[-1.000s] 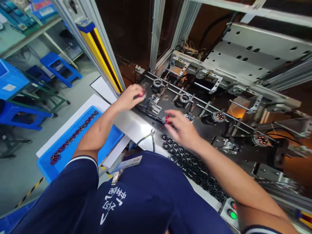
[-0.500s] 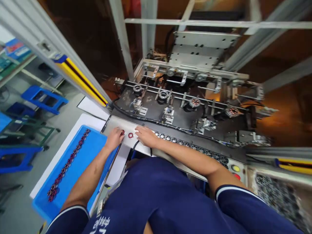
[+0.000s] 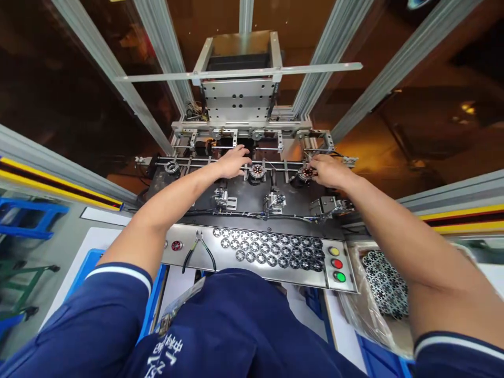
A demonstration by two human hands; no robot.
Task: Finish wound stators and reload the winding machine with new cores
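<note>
Over the machine's dark bed, my left hand (image 3: pixel 235 160) reaches in with its fingers apart and nothing in them, up and left of a copper-wound ring part (image 3: pixel 256 171) on its round holder. My right hand (image 3: pixel 326 169) has its fingers bent around the edge of the rightmost copper-wound part (image 3: pixel 305 172), which sits on a holder. At the left stands another holder with a plain ring part (image 3: pixel 171 167). Small metal clamps (image 3: pixel 274 200) are mounted in front of the holders.
Rows of ring cores (image 3: pixel 271 249), pliers (image 3: pixel 199 249) and a red-wound part (image 3: pixel 177 245) lie on the metal ledge. Yellow, red and green buttons (image 3: pixel 336 263) are at its right end, beside a bagged box of cores (image 3: pixel 386 283). Metal posts (image 3: pixel 151 113) frame the machine.
The view has swung right. Both hands have left the ledge's left end and moved up into the machine; my right hand has come to the rightmost holder. The pliers now show.
</note>
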